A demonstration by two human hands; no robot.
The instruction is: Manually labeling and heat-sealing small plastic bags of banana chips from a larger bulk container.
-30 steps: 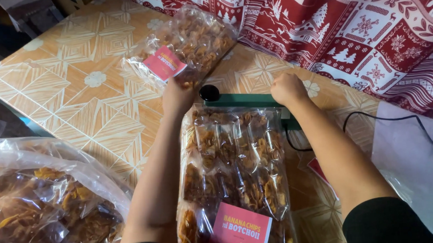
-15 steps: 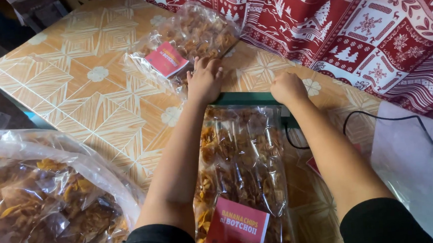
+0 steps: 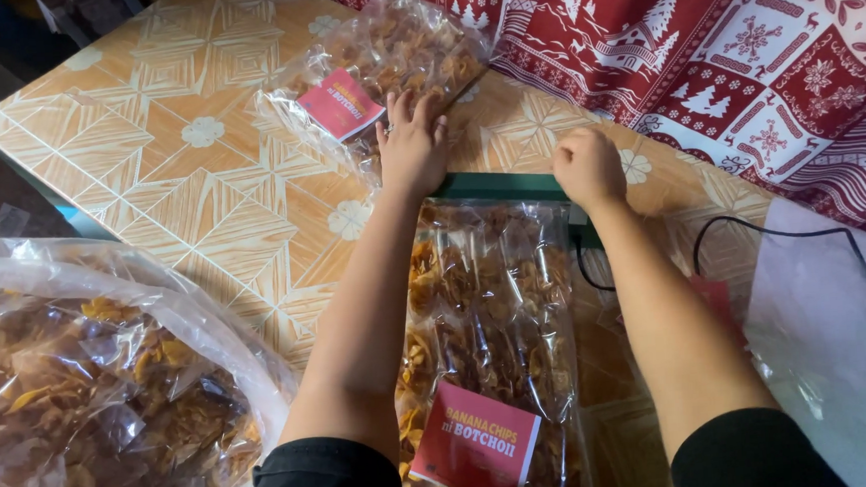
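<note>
Left hand (image 3: pixel 412 146) flat, right hand (image 3: pixel 589 167) fisted on green sealer bar (image 3: pixel 505 186) above chip bag (image 3: pixel 488 330).

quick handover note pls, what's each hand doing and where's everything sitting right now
Left hand: flat, fingers spread, on the left end of the green sealer bar.
Right hand: closed fist, pressing the bar's right end.
Chip bag: clear, red label, lying between the forearms, its top edge under the bar.
Second bag: labelled, lying beyond the left hand on the table.
Big loose bag of chips: lower left.
Black cord: runs off right.
Whether the seal is done cannot be seen.
</note>
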